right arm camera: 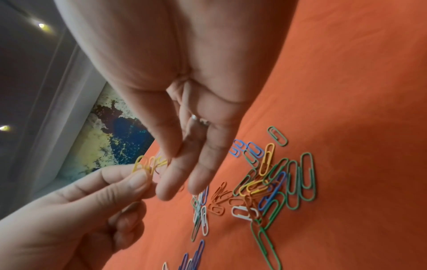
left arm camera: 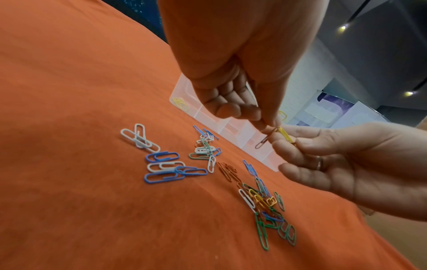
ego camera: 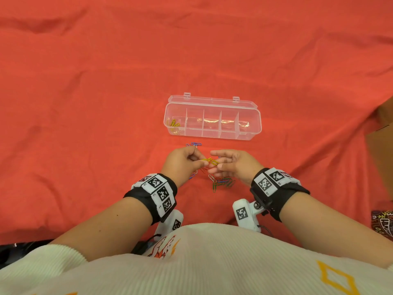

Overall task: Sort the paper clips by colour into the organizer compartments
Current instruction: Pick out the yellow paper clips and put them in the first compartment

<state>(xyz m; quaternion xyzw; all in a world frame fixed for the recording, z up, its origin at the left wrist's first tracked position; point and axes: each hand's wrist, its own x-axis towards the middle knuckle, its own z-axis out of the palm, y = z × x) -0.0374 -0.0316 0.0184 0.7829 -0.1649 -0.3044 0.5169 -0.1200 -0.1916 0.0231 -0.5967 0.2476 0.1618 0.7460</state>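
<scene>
Just below centre of the head view, the left hand pinches one end of a small bunch of yellow paper clips between thumb and forefinger, other fingers curled. The right hand meets it, thumb and forefinger tips at the other end, remaining fingers loosely extended. A darker clip appears hooked into the bunch in the left wrist view, though blur leaves this uncertain. Judgement: free the stray with a sliding twist along the wire loops, not a pull, then carry the yellows to the clear organizer above centre, whose leftmost compartment holds yellow clips. The organizer is rigid transparent plastic, lid hinged back. The mixed clips are thin coated wire and lie tangled on a wrinkled red cloth.
</scene>
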